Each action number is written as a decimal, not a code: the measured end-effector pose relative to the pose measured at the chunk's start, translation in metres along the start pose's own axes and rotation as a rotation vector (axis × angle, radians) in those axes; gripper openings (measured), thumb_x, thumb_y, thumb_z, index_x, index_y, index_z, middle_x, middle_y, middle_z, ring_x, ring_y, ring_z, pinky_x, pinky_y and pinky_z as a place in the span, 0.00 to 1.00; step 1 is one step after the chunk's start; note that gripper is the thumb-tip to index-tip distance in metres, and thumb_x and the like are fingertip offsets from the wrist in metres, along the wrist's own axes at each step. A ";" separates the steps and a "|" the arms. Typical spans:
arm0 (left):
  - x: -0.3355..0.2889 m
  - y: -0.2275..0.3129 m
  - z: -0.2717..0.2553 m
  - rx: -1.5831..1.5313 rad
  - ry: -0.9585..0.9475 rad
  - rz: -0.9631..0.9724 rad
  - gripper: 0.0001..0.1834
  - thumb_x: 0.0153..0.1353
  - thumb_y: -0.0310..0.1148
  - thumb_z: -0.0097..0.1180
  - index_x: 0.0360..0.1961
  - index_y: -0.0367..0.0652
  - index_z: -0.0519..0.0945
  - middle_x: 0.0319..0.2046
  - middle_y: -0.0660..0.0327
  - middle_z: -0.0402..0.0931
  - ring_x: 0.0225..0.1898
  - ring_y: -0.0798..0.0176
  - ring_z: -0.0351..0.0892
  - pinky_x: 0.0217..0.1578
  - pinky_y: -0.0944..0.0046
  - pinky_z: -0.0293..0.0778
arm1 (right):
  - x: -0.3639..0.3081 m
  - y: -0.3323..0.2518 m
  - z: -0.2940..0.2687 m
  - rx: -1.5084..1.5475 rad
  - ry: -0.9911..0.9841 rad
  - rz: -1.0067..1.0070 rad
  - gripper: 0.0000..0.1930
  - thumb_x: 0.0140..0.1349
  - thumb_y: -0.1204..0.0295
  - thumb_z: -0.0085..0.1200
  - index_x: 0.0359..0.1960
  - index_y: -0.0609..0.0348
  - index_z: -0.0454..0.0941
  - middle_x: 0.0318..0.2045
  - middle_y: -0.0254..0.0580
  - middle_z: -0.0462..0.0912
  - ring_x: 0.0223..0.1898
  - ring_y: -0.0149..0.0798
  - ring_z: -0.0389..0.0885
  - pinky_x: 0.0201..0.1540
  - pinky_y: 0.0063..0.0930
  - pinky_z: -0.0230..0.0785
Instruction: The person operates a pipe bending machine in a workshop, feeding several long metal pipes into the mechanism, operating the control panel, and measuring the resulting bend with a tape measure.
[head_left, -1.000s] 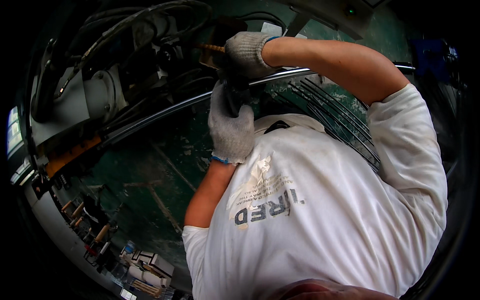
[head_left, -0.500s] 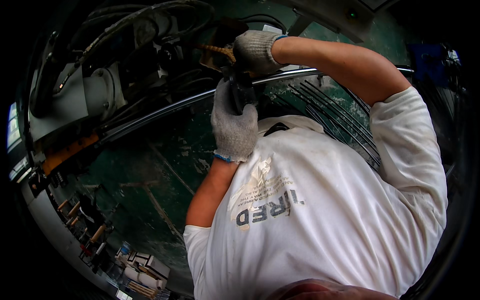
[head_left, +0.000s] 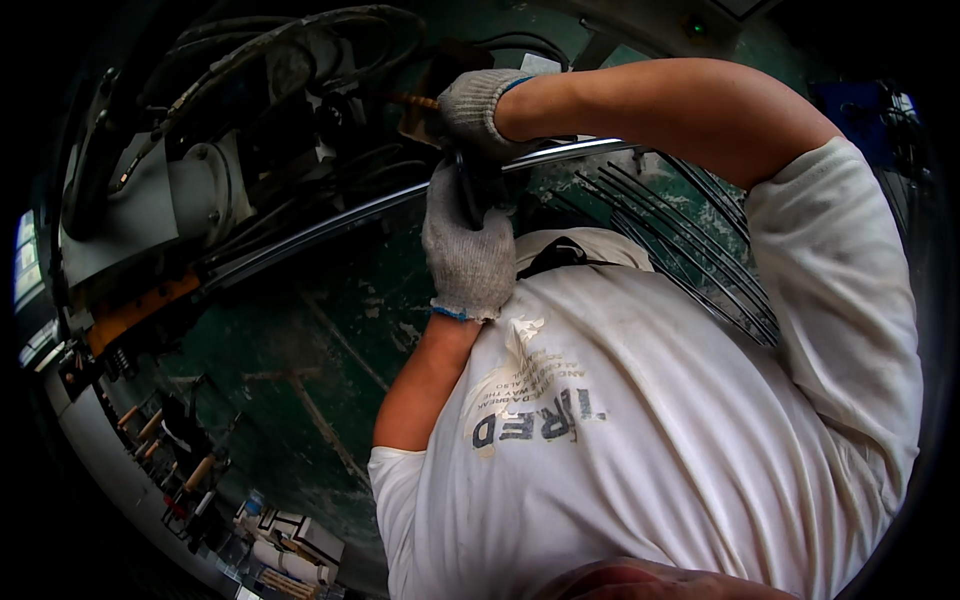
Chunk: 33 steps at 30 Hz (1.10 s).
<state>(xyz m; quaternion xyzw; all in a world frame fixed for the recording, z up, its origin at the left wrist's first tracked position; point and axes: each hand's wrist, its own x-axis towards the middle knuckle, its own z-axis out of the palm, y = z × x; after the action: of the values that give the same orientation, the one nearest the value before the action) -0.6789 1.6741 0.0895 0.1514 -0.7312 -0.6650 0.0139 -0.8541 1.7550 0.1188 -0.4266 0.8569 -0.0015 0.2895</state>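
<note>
Both gloved hands have barely shifted: the left hand (head_left: 468, 255) stays clenched on a dark tool handle (head_left: 470, 185) at upper centre, right hand (head_left: 478, 112) clenched above by a threaded bolt (head_left: 412, 101). Work looks mid-way, judging by the unreleased grip.

We look down on our white t-shirt (head_left: 640, 430) and both gloved hands raised to a long curved metal bar (head_left: 330, 220). Our left hand (head_left: 468, 250) grips a dark tool handle (head_left: 470, 190) just under the bar; our right hand (head_left: 478, 112) closes around it higher up, beside a threaded bolt (head_left: 412, 101). Thin metal rods (head_left: 690, 250) lie on the green floor (head_left: 300, 370)
</note>
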 end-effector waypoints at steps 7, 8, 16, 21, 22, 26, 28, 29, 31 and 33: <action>-0.001 0.000 -0.003 0.082 0.005 0.048 0.32 0.56 0.20 0.51 0.65 0.31 0.74 0.53 0.51 0.81 0.56 0.59 0.80 0.60 0.61 0.74 | -0.009 0.033 0.013 0.287 -0.001 -0.123 0.12 0.64 0.65 0.64 0.42 0.60 0.89 0.34 0.48 0.90 0.37 0.45 0.90 0.40 0.38 0.82; -0.001 0.000 -0.003 0.079 -0.001 0.043 0.33 0.56 0.20 0.51 0.66 0.31 0.73 0.54 0.51 0.81 0.57 0.59 0.80 0.61 0.61 0.74 | -0.015 0.037 0.015 0.373 0.000 -0.097 0.12 0.65 0.65 0.64 0.42 0.60 0.89 0.33 0.47 0.90 0.36 0.44 0.90 0.40 0.38 0.82; -0.001 0.000 0.000 0.051 0.004 0.040 0.32 0.56 0.18 0.49 0.66 0.30 0.73 0.54 0.52 0.80 0.55 0.60 0.79 0.60 0.62 0.74 | 0.003 0.032 0.029 0.487 -0.067 0.172 0.15 0.67 0.59 0.62 0.39 0.61 0.89 0.31 0.48 0.89 0.35 0.44 0.89 0.40 0.40 0.80; -0.001 -0.002 0.000 -0.002 0.003 0.032 0.30 0.54 0.17 0.49 0.63 0.30 0.74 0.52 0.53 0.80 0.53 0.61 0.79 0.58 0.63 0.74 | -0.020 0.023 0.034 0.275 0.138 0.021 0.16 0.67 0.57 0.62 0.43 0.57 0.88 0.36 0.53 0.89 0.39 0.55 0.88 0.45 0.45 0.81; -0.003 -0.002 0.000 -0.008 0.018 0.027 0.30 0.54 0.17 0.49 0.62 0.30 0.74 0.52 0.54 0.80 0.53 0.61 0.79 0.57 0.63 0.74 | -0.023 0.027 0.043 0.276 0.191 -0.025 0.16 0.66 0.58 0.62 0.46 0.56 0.88 0.37 0.53 0.89 0.40 0.56 0.88 0.46 0.46 0.81; 0.000 0.001 -0.004 0.019 -0.032 0.011 0.30 0.53 0.17 0.48 0.61 0.31 0.74 0.51 0.55 0.80 0.51 0.62 0.79 0.56 0.63 0.75 | -0.021 0.044 0.060 0.295 0.330 -0.160 0.16 0.65 0.57 0.62 0.44 0.55 0.87 0.35 0.53 0.88 0.40 0.58 0.88 0.47 0.48 0.80; 0.000 -0.003 -0.007 0.056 -0.044 0.040 0.32 0.53 0.17 0.48 0.63 0.31 0.74 0.51 0.56 0.80 0.50 0.62 0.79 0.56 0.64 0.76 | -0.020 0.045 0.061 0.312 0.343 -0.186 0.16 0.65 0.56 0.62 0.43 0.55 0.88 0.34 0.53 0.88 0.39 0.58 0.87 0.46 0.49 0.80; 0.000 -0.004 -0.007 0.071 -0.051 0.053 0.32 0.53 0.17 0.48 0.64 0.31 0.74 0.51 0.57 0.80 0.50 0.62 0.79 0.56 0.64 0.76 | -0.018 0.047 0.061 0.319 0.350 -0.200 0.16 0.65 0.56 0.62 0.43 0.55 0.88 0.34 0.53 0.88 0.39 0.58 0.87 0.45 0.49 0.80; -0.002 -0.004 -0.005 0.006 -0.034 0.046 0.33 0.53 0.17 0.49 0.65 0.32 0.73 0.51 0.58 0.80 0.50 0.64 0.79 0.56 0.64 0.76 | -0.018 0.049 0.063 0.330 0.360 -0.217 0.17 0.65 0.55 0.62 0.41 0.55 0.88 0.33 0.53 0.87 0.38 0.58 0.87 0.44 0.49 0.80; -0.003 -0.005 -0.003 -0.042 -0.023 0.032 0.34 0.53 0.18 0.49 0.65 0.32 0.73 0.51 0.58 0.80 0.50 0.64 0.78 0.56 0.64 0.76 | -0.018 0.049 0.063 0.337 0.364 -0.222 0.17 0.65 0.55 0.62 0.41 0.56 0.88 0.32 0.53 0.87 0.38 0.59 0.87 0.44 0.50 0.79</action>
<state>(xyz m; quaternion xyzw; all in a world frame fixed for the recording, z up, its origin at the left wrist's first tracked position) -0.6747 1.6711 0.0855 0.1316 -0.7195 -0.6816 0.0193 -0.8500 1.8145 0.0624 -0.4563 0.8306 -0.2523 0.1956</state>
